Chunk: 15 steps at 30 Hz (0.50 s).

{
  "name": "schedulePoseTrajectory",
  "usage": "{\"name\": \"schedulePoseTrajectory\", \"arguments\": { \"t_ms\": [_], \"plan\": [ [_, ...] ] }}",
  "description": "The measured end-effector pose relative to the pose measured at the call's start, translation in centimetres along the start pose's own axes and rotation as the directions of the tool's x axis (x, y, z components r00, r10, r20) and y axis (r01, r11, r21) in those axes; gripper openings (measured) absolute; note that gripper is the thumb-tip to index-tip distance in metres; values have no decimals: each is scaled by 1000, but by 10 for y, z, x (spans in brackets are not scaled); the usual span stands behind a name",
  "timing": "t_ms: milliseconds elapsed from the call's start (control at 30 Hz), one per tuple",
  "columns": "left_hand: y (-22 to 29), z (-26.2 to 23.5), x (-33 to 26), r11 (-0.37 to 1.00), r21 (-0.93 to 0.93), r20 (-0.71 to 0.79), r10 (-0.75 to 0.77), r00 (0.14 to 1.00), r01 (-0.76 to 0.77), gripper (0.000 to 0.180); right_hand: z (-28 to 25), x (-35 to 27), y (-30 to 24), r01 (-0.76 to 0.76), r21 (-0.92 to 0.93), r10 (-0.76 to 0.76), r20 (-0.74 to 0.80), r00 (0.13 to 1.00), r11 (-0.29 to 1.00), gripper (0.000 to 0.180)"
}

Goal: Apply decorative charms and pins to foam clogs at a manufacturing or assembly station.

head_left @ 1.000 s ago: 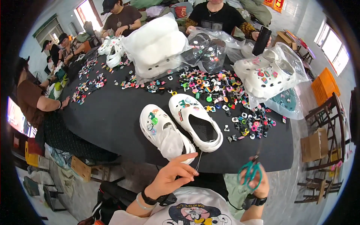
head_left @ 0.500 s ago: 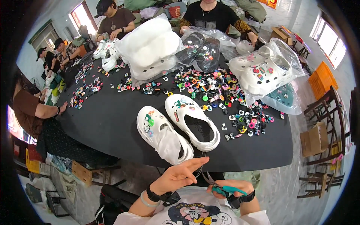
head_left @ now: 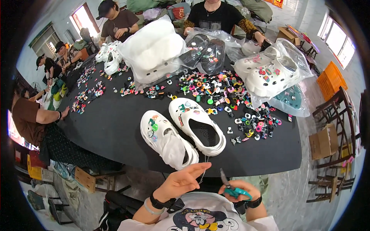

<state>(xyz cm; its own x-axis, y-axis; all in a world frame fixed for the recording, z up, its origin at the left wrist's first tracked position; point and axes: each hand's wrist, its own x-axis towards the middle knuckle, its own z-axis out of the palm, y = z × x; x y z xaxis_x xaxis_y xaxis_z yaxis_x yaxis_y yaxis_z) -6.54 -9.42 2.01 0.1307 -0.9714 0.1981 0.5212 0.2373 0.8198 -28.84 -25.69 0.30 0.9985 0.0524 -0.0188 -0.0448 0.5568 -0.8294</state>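
Workshop room, windows on both sides, pale tiled floor. Big desk (head_left: 115, 131) covered in matte black cloth, several people seated round the far and left edges.

Near edge of desk: pair of white foam clogs, chunky soles, smooth moulded surface with vent holes. Left clog (head_left: 166, 144) has a white strap folded over its opening and green/orange charms on the toe. Right clog (head_left: 198, 124) lies just beside it, touching at the heel end, open footbed dark inside, small coloured charms on the toe.

Left hand (head_left: 185, 181) is just below the desk edge, fingers loosely curled, thumb and forefinger pinching a thin thread (head_left: 203, 172) that runs up toward the clogs' heels. Black watch and pale band on that wrist.

Right hand (head_left: 239, 192) is closed around teal-handled thread snips (head_left: 230, 187), dark blade tip pointing up-left, near the thread but apart from it. Dark band on that wrist.

Beyond the clogs: loose scatter of small multicolour plastic charms (head_left: 216, 86), rounds and rings mostly. Further back, clear crinkled plastic bags: one with white clogs (head_left: 152, 52), one with black clogs (head_left: 206, 48), one at right with white clogs carrying pink charms (head_left: 269, 71), teal clog (head_left: 291, 98) bagged under it. Cardboard box (head_left: 325, 140) on the floor at right, orange crate (head_left: 331, 79) behind it.
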Motion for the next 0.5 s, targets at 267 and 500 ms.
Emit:
{"name": "schedulePoseTrajectory", "arguments": {
  "t_ms": [267, 500],
  "plan": [
    [29, 1, -4, 985, -94, 13, 147, 989, -145, 55, -9, -48, -5, 326, -115, -344, -405, 847, 938, 79],
    [85, -15, -33, 645, 27, 53, 762, 645, -764, 49, -20, -86, -24, 147, -579, -555, -632, 541, 802, 77]
  ]
}}
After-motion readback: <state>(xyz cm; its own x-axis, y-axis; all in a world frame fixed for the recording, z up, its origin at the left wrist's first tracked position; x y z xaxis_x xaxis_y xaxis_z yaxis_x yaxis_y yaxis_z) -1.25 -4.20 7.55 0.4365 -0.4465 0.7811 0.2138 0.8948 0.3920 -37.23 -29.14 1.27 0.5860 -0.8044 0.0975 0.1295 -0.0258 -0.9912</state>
